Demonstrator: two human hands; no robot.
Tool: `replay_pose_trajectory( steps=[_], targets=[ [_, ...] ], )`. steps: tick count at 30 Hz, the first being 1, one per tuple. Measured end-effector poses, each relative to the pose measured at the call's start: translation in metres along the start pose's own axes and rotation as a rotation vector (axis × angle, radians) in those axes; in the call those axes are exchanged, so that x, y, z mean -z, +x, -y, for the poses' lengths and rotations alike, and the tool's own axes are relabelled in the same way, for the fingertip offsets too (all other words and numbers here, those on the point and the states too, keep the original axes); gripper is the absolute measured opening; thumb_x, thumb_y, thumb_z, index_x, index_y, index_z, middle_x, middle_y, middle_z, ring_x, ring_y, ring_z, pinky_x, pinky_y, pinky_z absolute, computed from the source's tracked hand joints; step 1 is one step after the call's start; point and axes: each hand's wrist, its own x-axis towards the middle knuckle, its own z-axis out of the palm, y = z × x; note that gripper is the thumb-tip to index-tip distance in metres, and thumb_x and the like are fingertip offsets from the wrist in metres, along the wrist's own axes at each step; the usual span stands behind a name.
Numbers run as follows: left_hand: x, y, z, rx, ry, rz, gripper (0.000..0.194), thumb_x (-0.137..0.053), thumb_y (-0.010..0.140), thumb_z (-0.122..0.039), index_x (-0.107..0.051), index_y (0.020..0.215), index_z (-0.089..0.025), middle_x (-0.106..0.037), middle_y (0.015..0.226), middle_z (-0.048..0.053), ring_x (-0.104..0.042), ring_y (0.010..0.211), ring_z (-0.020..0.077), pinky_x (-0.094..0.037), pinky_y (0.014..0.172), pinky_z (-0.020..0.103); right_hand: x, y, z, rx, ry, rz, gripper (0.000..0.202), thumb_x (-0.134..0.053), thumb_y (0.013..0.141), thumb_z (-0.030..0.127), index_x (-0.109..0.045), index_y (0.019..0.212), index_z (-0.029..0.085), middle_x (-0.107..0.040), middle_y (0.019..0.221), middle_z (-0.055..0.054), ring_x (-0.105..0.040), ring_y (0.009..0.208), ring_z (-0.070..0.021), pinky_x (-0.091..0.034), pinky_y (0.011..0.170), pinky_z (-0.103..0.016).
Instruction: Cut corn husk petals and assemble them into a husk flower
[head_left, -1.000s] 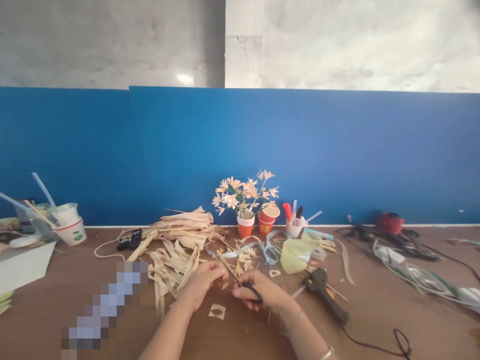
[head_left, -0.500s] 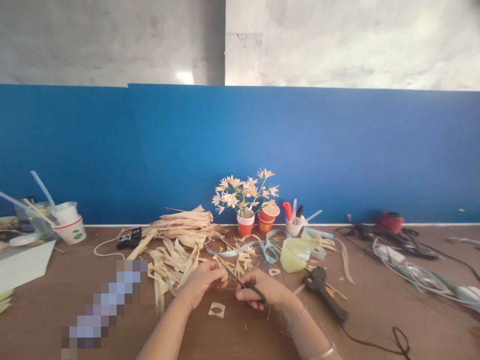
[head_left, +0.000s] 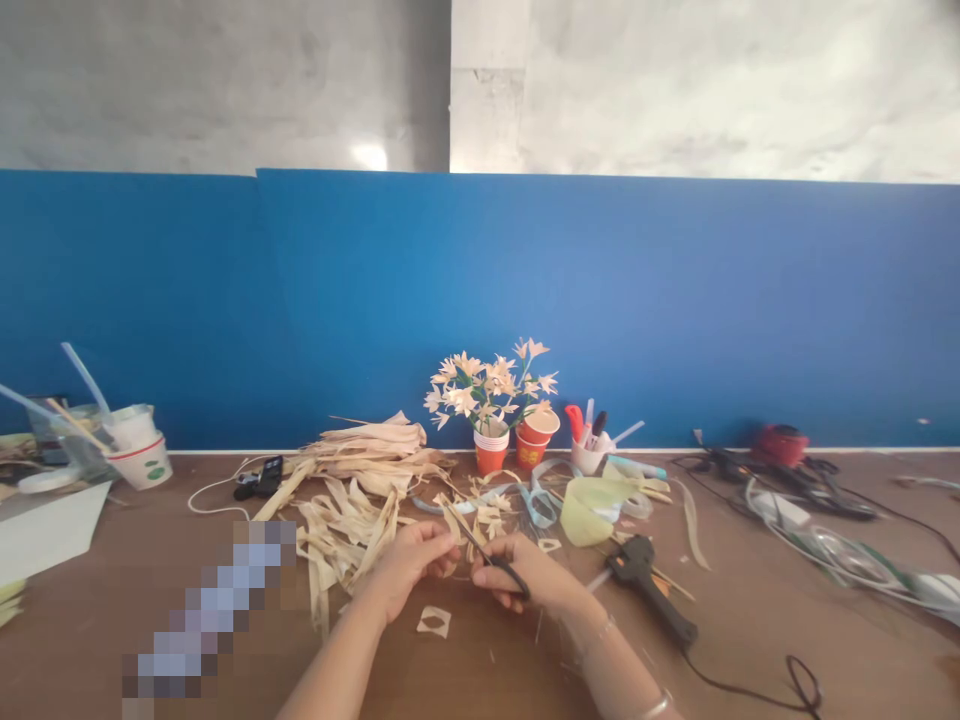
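On the brown table (head_left: pixel 420 680) over there lie dried corn husks (head_left: pixel 375 455), a black glue gun (head_left: pixel 651 588), a yellow-green ribbon (head_left: pixel 589 512), stacked red paper cups (head_left: pixel 532 448), and a pale cutout with a hole (head_left: pixel 433 621).

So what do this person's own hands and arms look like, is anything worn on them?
The left hand and right hand are ungloved, with no rings that I can make out on the fingers. No sleeve shows on either forearm. The right arm has a thin bracelet by the wrist and a broader, silvery bangle farther up.
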Motion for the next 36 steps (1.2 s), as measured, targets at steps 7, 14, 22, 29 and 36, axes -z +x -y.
replay_pose_trajectory(
  steps=[7, 14, 22, 29, 36],
  targets=[
    [-0.001, 0.003, 0.002, -0.06, -0.036, -0.099, 0.032, -0.078, 0.059, -0.041, -0.061, 0.066, -0.015, -0.067, 0.068, 0.002, -0.053, 0.058, 0.0101, -0.037, 0.058, 0.023, 0.0, 0.001, 0.002, -0.011, 0.005, -0.009, 0.042, -0.073, 0.067, 0.053, -0.063, 0.078, 0.014, -0.051, 0.044, 0.007, -0.041, 0.036, -0.0051, -0.029, 0.035, -0.015],
    [-0.001, 0.003, 0.0, -0.062, -0.061, -0.101, 0.031, -0.076, 0.061, -0.042, -0.06, 0.066, -0.016, -0.064, 0.065, 0.0, -0.054, 0.057, 0.0107, -0.036, 0.057, 0.023, 0.002, 0.003, -0.007, -0.023, 0.035, 0.016, 0.041, -0.072, 0.069, 0.051, -0.064, 0.083, 0.013, -0.055, 0.047, 0.006, -0.044, 0.035, -0.0052, -0.025, 0.034, -0.014],
    [-0.007, -0.002, -0.005, -0.069, -0.139, -0.075, 0.034, -0.079, 0.061, -0.043, -0.061, 0.066, -0.015, -0.062, 0.063, -0.001, -0.052, 0.056, 0.0091, -0.037, 0.057, 0.022, -0.003, 0.005, -0.006, 0.009, 0.058, 0.057, 0.046, -0.074, 0.067, 0.054, -0.064, 0.086, 0.013, -0.059, 0.05, 0.004, -0.05, 0.039, -0.0068, -0.028, 0.035, -0.015],
    [-0.007, -0.003, -0.003, -0.056, -0.139, -0.056, 0.031, -0.078, 0.061, -0.04, -0.061, 0.069, -0.016, -0.063, 0.065, -0.001, -0.053, 0.058, 0.01, -0.037, 0.058, 0.022, -0.008, 0.01, -0.009, 0.061, 0.093, 0.042, 0.046, -0.076, 0.064, 0.053, -0.063, 0.084, 0.014, -0.057, 0.05, 0.004, -0.051, 0.042, -0.008, -0.038, 0.041, -0.017],
    [-0.006, 0.001, -0.002, -0.088, -0.15, -0.133, 0.03, -0.077, 0.061, -0.039, -0.057, 0.066, -0.016, -0.065, 0.066, 0.0, -0.052, 0.057, 0.0088, -0.036, 0.056, 0.021, -0.008, 0.007, -0.004, 0.07, 0.11, 0.01, 0.048, -0.076, 0.062, 0.055, -0.063, 0.082, 0.013, -0.056, 0.048, 0.005, -0.049, 0.041, -0.0081, -0.037, 0.04, -0.018]
  ],
)
